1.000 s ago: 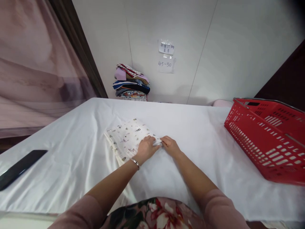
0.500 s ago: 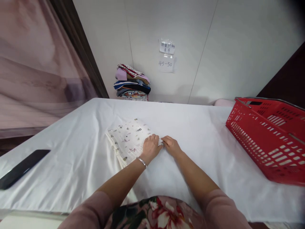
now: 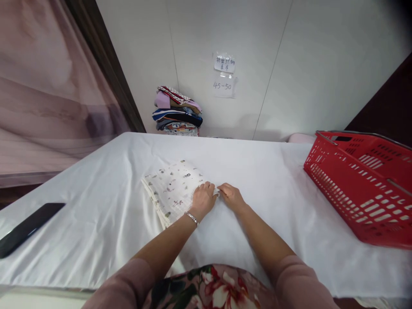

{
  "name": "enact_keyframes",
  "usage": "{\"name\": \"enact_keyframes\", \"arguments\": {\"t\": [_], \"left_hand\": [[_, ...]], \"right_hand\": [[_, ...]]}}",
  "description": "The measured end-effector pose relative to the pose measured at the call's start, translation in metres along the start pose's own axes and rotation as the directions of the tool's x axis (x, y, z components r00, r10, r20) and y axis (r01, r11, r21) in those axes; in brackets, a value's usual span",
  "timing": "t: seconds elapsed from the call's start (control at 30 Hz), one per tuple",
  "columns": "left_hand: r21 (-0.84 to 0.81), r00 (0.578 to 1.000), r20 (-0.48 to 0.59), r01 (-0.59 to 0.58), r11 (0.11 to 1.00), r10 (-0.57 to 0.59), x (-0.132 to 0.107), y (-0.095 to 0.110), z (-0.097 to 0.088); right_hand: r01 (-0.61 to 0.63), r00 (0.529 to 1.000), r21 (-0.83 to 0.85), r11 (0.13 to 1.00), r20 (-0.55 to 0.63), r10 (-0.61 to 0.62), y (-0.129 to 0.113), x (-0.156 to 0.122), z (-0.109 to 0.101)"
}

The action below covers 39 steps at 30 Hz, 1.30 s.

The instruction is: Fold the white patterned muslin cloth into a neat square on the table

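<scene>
A folded white muslin cloth (image 3: pixel 175 182) with small printed figures and plants lies on the white-covered table, its layered edges showing on the left side. Over its right part rests my left hand (image 3: pixel 203 199), fingers curled down and thumb toward the cloth's right corner, gripping the fabric there; a silver bracelet circles the wrist. My right hand (image 3: pixel 232 197) pinches the tip of that same corner between thumb and fingers. The two hands are close together with a small bit of cloth between them. The undersides of the fingers are hidden.
A red plastic basket (image 3: pixel 360 193) stands on the table (image 3: pixel 264 171) at the right. At the left lies a long black flat object (image 3: pixel 30 227). Behind the far edge rises a stack of folded fabrics (image 3: pixel 177 112) against the wall. A pink curtain (image 3: pixel 54 107) hangs on the left.
My left thumb has shifted slightly away from my right fingers, so more of the cloth corner shows between the hands. Otherwise the view has only moved a little.
</scene>
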<state>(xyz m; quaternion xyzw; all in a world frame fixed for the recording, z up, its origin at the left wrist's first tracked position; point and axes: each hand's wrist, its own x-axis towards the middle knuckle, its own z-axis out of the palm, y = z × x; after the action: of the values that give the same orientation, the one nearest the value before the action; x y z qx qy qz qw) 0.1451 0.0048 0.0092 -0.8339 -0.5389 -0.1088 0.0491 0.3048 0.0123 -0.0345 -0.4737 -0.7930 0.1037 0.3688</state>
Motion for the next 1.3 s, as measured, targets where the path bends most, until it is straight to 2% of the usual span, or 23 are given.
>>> {"name": "enact_keyframes", "arguments": {"t": [0.17,0.33,0.63,0.83,0.93,1.1,1.3], "left_hand": [[0.006,1.0,-0.02,-0.014,1.0,0.014,0.001,0.004,-0.001],[0.032,0.999,0.038,-0.018,0.999,0.017,0.007,0.007,-0.002],[0.014,1.0,0.015,-0.01,1.0,0.009,0.008,0.003,0.003],[-0.001,0.999,0.032,-0.012,1.0,0.012,0.008,0.004,0.002],[-0.04,0.999,0.041,-0.021,0.999,0.023,0.003,0.003,-0.001],[-0.169,1.0,-0.01,-0.012,0.986,0.011,-0.014,-0.008,-0.008],[-0.153,0.999,0.005,0.043,0.987,-0.043,-0.03,-0.018,-0.013]], "right_hand": [[-0.03,1.0,0.079,0.996,0.001,0.03,0.0,0.0,0.0],[-0.041,0.999,0.126,0.991,0.001,0.041,-0.003,0.002,0.0],[-0.006,1.0,0.108,0.994,-0.007,0.007,-0.002,0.002,-0.002],[0.001,0.999,0.144,0.99,0.035,-0.006,0.001,-0.002,-0.005],[-0.004,0.998,0.152,0.988,0.057,-0.005,0.001,-0.004,-0.006],[-0.022,0.997,0.125,0.992,0.072,0.013,-0.003,-0.004,-0.007],[-0.019,0.997,0.114,0.993,0.071,0.011,-0.001,-0.002,-0.004]]}}
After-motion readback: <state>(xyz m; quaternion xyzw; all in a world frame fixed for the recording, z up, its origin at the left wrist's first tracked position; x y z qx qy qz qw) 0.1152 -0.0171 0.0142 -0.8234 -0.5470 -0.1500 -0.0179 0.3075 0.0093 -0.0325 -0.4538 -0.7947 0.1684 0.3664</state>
